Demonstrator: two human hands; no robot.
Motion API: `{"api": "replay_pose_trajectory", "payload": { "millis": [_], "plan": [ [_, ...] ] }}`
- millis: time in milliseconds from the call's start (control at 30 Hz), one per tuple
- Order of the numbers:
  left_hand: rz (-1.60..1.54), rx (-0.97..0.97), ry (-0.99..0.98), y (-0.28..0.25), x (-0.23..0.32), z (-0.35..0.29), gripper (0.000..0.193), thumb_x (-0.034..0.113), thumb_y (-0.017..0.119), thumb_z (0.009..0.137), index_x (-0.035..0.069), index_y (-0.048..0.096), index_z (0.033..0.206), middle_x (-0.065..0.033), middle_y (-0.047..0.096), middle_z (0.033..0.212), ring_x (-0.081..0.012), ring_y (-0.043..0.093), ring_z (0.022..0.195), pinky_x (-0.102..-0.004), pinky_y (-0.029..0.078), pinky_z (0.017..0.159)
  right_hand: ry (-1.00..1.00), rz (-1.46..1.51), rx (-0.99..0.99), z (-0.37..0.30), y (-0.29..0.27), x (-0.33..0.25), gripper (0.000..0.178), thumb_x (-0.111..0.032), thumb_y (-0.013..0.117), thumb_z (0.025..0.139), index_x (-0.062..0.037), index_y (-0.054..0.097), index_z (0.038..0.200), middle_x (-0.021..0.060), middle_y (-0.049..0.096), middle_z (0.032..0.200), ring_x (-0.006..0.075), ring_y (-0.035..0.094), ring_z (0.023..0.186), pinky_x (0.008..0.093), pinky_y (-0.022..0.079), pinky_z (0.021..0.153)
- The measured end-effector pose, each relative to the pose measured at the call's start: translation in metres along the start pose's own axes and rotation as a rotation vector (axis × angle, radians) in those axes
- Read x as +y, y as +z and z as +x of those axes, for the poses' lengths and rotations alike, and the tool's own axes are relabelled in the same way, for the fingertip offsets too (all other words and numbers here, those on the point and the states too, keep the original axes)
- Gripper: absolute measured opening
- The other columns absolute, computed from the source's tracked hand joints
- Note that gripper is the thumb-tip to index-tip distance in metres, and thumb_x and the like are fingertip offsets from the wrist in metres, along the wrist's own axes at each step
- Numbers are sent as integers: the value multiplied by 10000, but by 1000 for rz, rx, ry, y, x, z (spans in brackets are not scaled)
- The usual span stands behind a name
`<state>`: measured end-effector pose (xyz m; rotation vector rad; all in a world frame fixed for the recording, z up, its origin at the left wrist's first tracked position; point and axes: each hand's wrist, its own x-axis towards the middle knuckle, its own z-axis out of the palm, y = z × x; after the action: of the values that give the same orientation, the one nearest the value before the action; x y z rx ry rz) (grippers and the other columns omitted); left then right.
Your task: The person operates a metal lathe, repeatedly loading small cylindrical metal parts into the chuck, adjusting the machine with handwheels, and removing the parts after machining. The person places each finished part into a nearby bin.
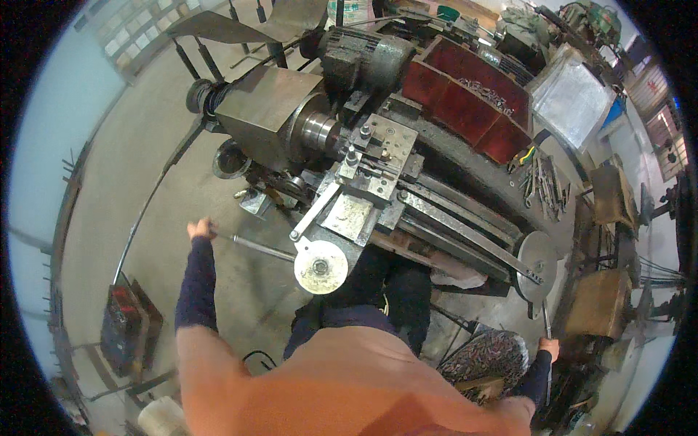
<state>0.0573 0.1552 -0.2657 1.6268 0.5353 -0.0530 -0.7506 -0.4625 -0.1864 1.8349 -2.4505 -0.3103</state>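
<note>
My left hand (201, 228) is closed around the outer end of a steel lever (254, 245). This lever joins a round pale disc (320, 267), and a flat link arm (315, 211) runs from the disc up to the lathe's tool slide (382, 156). At the far right my right hand (550, 349) grips a second rod-like lever (547, 320), which hangs below a larger grey disc (536, 265). A long flat bar (465, 232) ties that disc to the slide. Beside the slide sits the bright metal chuck (320, 133) of the headstock (265, 109); its workpiece is too small to make out.
Behind the lathe a red tray (465, 94) holds small metal parts, next to a dark motor (363, 58). Wrenches and pliers (544, 187) lie right of the tray. A container of dark metal pieces (487, 360) stands low by my right arm. A red box (127, 330) is on the left floor.
</note>
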Motion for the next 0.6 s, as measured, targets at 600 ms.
{"api": "replay_pose_trajectory", "payload": {
  "millis": [600],
  "plan": [
    [-108, 325, 152, -47, -15, -78, 130, -59, 485, 693, -116, 375, 733, -204, 506, 624, -299, 527, 443, -427, 482, 423, 199, 82, -64, -105, 12, -17, 433, -333, 567, 683, 3, 594, 955, 221, 610, 991, 392, 569, 944, 432, 437, 821]
  ]
}}
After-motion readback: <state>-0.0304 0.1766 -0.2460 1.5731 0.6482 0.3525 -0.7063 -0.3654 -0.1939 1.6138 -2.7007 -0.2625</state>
